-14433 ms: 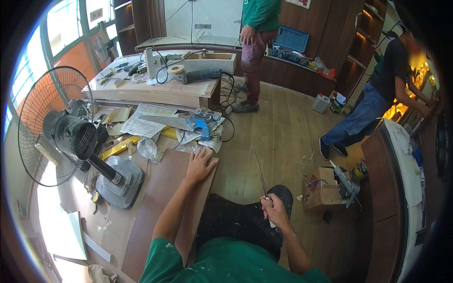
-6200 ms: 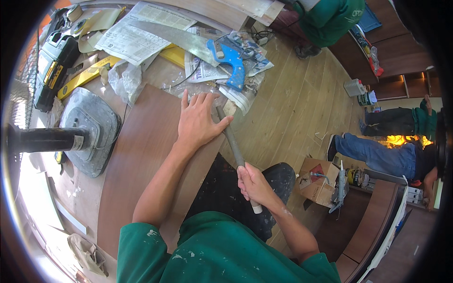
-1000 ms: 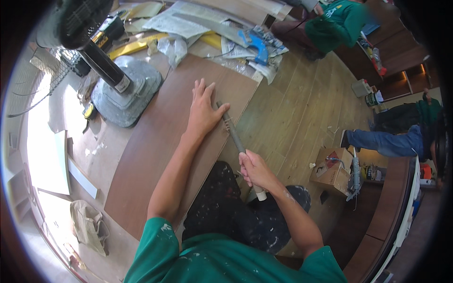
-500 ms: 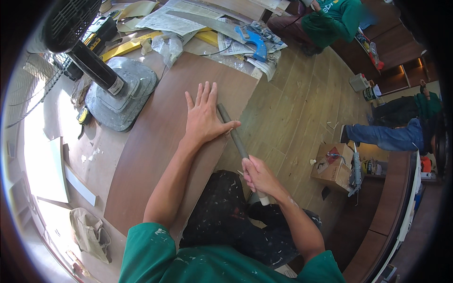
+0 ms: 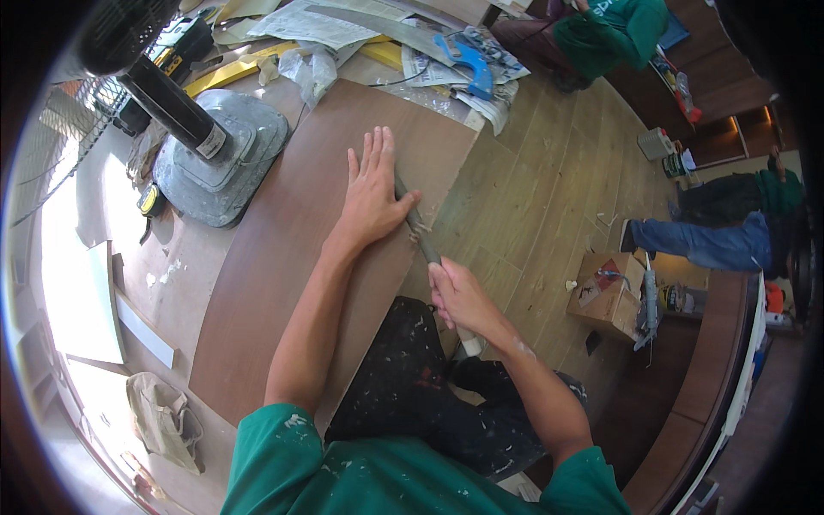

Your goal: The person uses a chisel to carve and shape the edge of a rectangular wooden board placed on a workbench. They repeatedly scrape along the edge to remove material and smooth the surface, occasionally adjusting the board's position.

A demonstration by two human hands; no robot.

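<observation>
A brown wood-grain panel (image 5: pixel 275 275) with a curved far-left edge lies in front of me. My left hand (image 5: pixel 374 196) is laid flat on it, fingers stretched out, thumb pointing right toward the panel's edge. My right hand (image 5: pixel 460 296) is wrapped round a long grey file (image 5: pixel 427 249) with a pale handle end (image 5: pixel 470 345). The file slants along the panel's right edge, its far part beside my left hand and partly behind the thumb. Small curled shavings (image 5: pixel 419 227) cling at the edge near the file.
A black fan on a dusty grey base (image 5: pixel 227 159) stands to the left, near a tape measure (image 5: pixel 152 202). Newspapers, a yellow level (image 5: pixel 232 73) and a blue-handled saw (image 5: pixel 468 64) lie at the far end. A cardboard box (image 5: pixel 603 296) and two other people are at right.
Both hands have shifted slightly away from me and left, along with the file. The left thumb has drawn in, and more shavings show at the panel's edge.
</observation>
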